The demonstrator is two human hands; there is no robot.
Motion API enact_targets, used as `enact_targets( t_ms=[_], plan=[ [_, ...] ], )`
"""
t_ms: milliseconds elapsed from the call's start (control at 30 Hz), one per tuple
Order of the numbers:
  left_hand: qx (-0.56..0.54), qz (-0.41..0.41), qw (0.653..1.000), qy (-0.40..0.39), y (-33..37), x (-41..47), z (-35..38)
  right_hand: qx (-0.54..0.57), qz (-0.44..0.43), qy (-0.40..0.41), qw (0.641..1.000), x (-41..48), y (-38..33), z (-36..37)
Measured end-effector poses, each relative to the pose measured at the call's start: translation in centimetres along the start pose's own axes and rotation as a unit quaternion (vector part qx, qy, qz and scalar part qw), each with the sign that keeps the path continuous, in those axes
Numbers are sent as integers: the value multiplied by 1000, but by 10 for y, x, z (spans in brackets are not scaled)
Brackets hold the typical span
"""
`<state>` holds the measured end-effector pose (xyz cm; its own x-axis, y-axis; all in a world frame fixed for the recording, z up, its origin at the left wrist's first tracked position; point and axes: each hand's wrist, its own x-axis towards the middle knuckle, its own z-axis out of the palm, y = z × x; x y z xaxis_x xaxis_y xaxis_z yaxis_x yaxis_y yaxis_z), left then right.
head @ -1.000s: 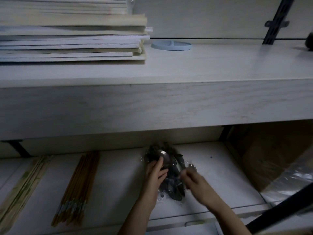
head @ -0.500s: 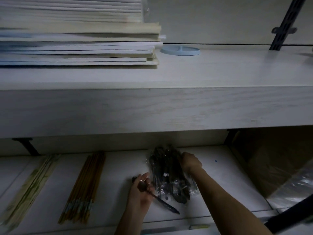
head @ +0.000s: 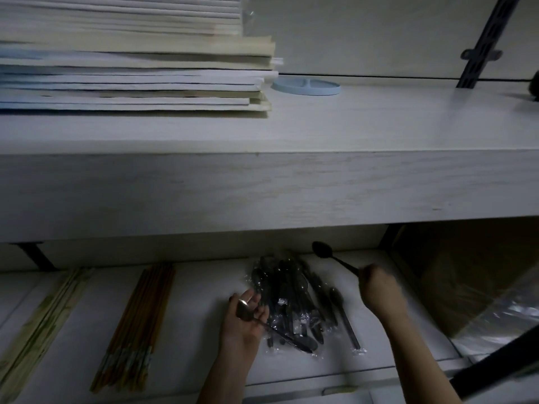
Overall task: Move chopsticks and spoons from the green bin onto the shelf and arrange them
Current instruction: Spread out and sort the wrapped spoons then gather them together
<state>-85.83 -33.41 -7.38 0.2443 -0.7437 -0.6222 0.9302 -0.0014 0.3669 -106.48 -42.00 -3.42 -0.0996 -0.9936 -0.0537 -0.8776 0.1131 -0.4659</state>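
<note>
On the dim lower shelf (head: 204, 287) lies a pile of dark spoons in clear wrappers (head: 288, 301). My left hand (head: 245, 319) is palm up at the pile's left edge and holds one shiny spoon (head: 245, 310), its handle running down to the right. My right hand (head: 376, 290) grips the handle of another dark spoon (head: 323, 249), lifted above the shelf to the right of the pile. One wrapped spoon (head: 344, 319) lies alone beside the pile. Brown chopsticks (head: 137, 325) and pale green chopsticks (head: 40, 325) lie in two bundles at the left.
A thick upper shelf board (head: 262, 188) overhangs the lower shelf, carrying a stack of flat sheets (head: 131, 74) and a light blue round plate (head: 306, 86). A cardboard box (head: 472, 275) with clear plastic stands at the right. Black shelf brackets (head: 484, 39) rise at the back.
My right hand left the top of the pile and moved right, lifting one spoon clear. My left hand still holds its spoon and has shifted slightly toward the pile.
</note>
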Motion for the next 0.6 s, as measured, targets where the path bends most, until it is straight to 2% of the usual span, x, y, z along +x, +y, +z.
enact_targets(
  t_ms=[133,267,600],
  plan=[
    [29,-12,999,-22,-9,-2,10,192,14,-106,976,-39,8,-7],
    [33,-47,998,-38,-20,-6,14,255,-1,-184,949,-78,-2,4],
    [-58,-42,997,-22,-20,-4,10,91,-71,-173,978,-98,-19,24]
  ],
)
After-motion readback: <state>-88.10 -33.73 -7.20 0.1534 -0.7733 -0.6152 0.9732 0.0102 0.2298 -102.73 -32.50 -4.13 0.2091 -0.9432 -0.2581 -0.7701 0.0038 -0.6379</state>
